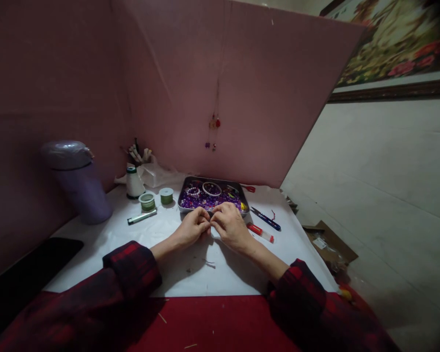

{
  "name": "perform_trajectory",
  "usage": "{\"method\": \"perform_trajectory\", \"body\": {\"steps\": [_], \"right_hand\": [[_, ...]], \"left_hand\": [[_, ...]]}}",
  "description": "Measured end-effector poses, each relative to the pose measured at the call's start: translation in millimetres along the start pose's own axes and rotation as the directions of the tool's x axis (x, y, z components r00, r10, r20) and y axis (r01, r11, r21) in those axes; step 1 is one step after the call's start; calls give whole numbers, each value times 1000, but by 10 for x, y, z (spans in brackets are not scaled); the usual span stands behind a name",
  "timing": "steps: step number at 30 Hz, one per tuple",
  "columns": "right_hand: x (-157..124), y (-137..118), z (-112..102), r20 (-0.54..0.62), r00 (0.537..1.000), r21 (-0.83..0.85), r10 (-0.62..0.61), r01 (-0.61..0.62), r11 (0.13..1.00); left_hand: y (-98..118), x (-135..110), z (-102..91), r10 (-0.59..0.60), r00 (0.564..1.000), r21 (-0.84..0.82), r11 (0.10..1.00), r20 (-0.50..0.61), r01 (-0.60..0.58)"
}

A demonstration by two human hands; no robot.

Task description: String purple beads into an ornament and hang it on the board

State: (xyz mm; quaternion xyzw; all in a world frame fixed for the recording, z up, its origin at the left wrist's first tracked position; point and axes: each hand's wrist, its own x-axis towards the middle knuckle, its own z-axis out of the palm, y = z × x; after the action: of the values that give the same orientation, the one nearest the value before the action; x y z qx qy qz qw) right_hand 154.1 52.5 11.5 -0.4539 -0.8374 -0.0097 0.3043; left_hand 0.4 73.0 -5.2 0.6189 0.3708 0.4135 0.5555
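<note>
My left hand and my right hand meet just in front of a dark tray. Fingers of both are pinched together, tip to tip. Whatever they hold is too small to make out. Many purple beads fill the tray, with a white ring and a string of pale beads lying on them. Below my hands, a few dark thread scraps lie on the white sheet.
Left of the tray stand green spools, a white thread cone, a marker-like tube and a purple flask. To the right lie dark blue snips, a red-and-clear case and red-handled scissors. A pink panel rises behind.
</note>
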Motion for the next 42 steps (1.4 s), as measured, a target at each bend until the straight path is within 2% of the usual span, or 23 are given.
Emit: {"method": "perform_trajectory", "body": {"steps": [4, 8, 12, 14, 16, 18, 21, 25, 28, 33, 36, 39, 42], "right_hand": [[8, 68, -3, -36, 997, 111, 67, -63, 992], [36, 182, -32, -24, 985, 285, 172, -158, 945], [61, 215, -36, 30, 963, 442, 268, -253, 860], [69, 216, -31, 38, 950, 490, 310, -288, 823], [74, 228, -34, 31, 942, 510, 335, -303, 805], [76, 248, -53, 16, 937, 513, 348, -307, 802], [75, 273, -101, 23, 933, 533, 359, -315, 785], [60, 269, -135, 118, 891, 633, 438, -408, 659], [40, 273, -92, 122, 866, 677, 485, -429, 597], [4, 329, 49, -10, 866, 636, 501, -381, 671], [-9, 342, 84, -36, 870, 637, 492, -359, 682], [-12, 329, 75, -47, 856, 643, 514, -368, 671], [-11, 316, 62, -69, 843, 629, 533, -378, 679]], "left_hand": [[148, -38, -109, -157, 988, 121, 981, 11, 154], [356, -102, -393, -301, 949, 157, 945, 88, 286], [482, -157, -623, -217, 954, 33, 976, 204, 215], [505, -178, -655, -192, 945, -88, 971, 266, 222], [513, -194, -649, -208, 941, -179, 949, 268, 260], [516, -202, -640, -257, 937, -197, 932, 238, 306], [520, -194, -698, -305, 930, -127, 934, 203, 334], [524, -160, -941, -299, 948, 65, 954, 110, 294], [551, -141, -1162, -281, 960, 223, 935, -12, 277], [674, -168, -1400, -158, 953, 454, 851, -259, 264], [744, -199, -1475, -45, 936, 563, 788, -349, 248], [770, -220, -1528, -6, 903, 590, 756, -430, 286], [757, -228, -1542, 6, 864, 525, 797, -503, 300]]}}
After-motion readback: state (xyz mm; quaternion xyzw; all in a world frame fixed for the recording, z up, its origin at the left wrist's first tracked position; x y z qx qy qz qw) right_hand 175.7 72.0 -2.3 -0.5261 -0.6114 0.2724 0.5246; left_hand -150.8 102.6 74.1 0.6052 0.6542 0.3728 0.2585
